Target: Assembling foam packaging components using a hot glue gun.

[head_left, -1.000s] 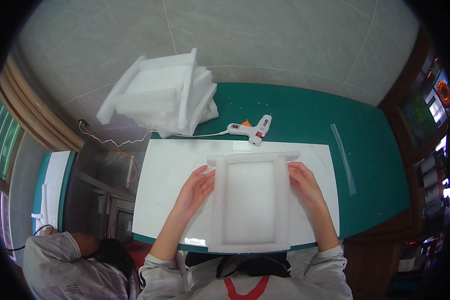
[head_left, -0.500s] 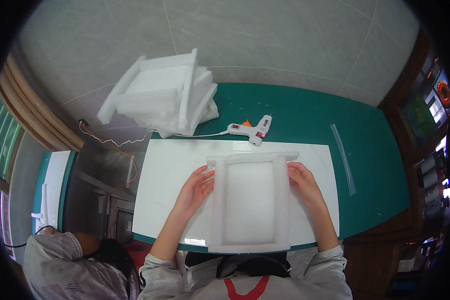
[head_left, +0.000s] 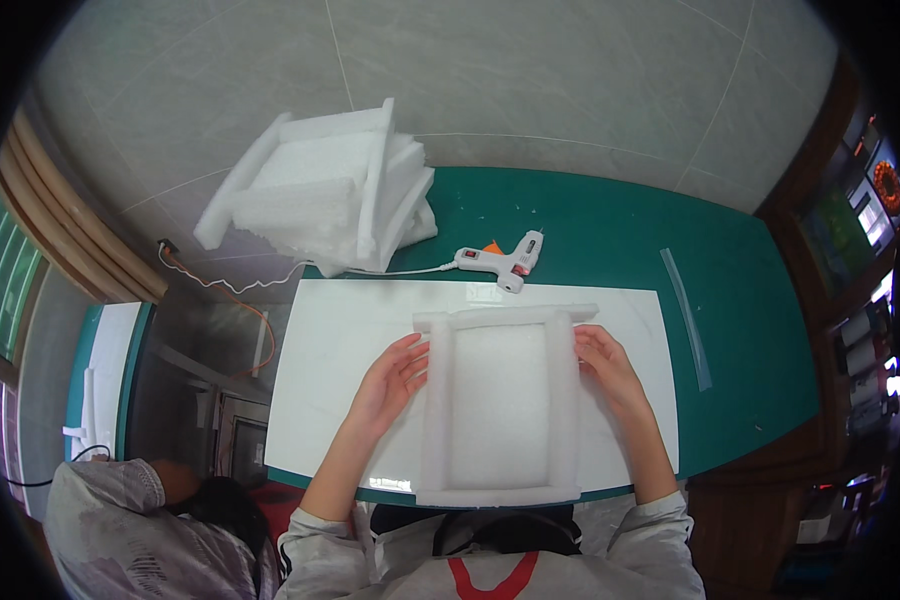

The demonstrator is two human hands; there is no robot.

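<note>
A shallow white foam tray (head_left: 500, 400), a flat sheet edged with raised foam strips, lies in front of me. Its top strip (head_left: 530, 314) runs past the right side strip. Beside the left strip is my left hand (head_left: 398, 375), fingers spread and slightly bent, their tips at the foam's outer edge. Against the upper part of the right strip rest the fingertips of my right hand (head_left: 606, 362), whose fingers are loosely bent. Neither hand is wrapped round the foam. Beyond the tray, a white glue gun (head_left: 505, 262) lies on its side.
Under the tray is a glossy white board (head_left: 320, 380) on a green table (head_left: 750, 330). Stacked foam trays (head_left: 320, 190) stand at the back left, near the glue gun's cord (head_left: 390, 271). A clear glue stick (head_left: 687, 320) lies right. Another person (head_left: 140, 520) sits at lower left.
My hands and the foam tray stay almost where they were; the fingers shift only slightly. The other person at lower left has moved a little.
</note>
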